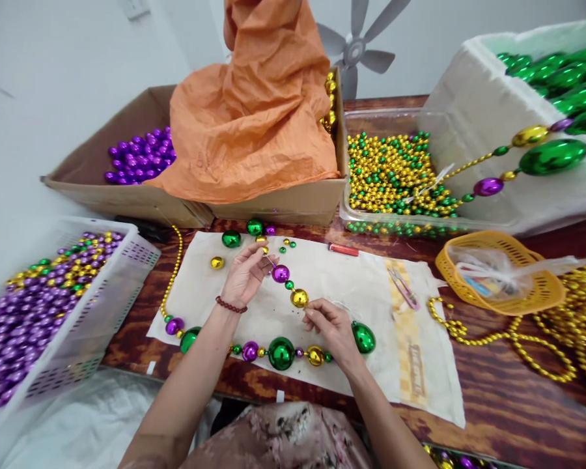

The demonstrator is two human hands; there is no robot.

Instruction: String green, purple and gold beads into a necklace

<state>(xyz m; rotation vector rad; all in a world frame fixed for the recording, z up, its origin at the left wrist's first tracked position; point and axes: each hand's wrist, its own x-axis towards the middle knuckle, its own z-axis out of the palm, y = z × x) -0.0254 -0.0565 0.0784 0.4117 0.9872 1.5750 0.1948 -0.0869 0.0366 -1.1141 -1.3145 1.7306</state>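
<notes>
My left hand [247, 277], wearing a dark red bead bracelet [231, 305], pinches the thread end of a bead string, with a small gold bead [265, 250] at its fingertips. A shiny purple bead [280, 273], a small green bead [289, 284] and a gold bead [299, 298] run along the string between my hands. My right hand [329, 326] grips it with thumb and fingers just past the gold bead. Below, a strand with a large green bead [281, 353] lies along the cloth [356, 286]; my left forearm hides part of it.
Loose beads, including a green one [231, 239], lie at the cloth's far edge near a red lighter [343, 249]. Pink-handled snips [404, 288] rest to the right. Around stand a white basket [97, 306], a cardboard box [278, 200], a clear bin [395, 218] and a yellow basket [508, 303].
</notes>
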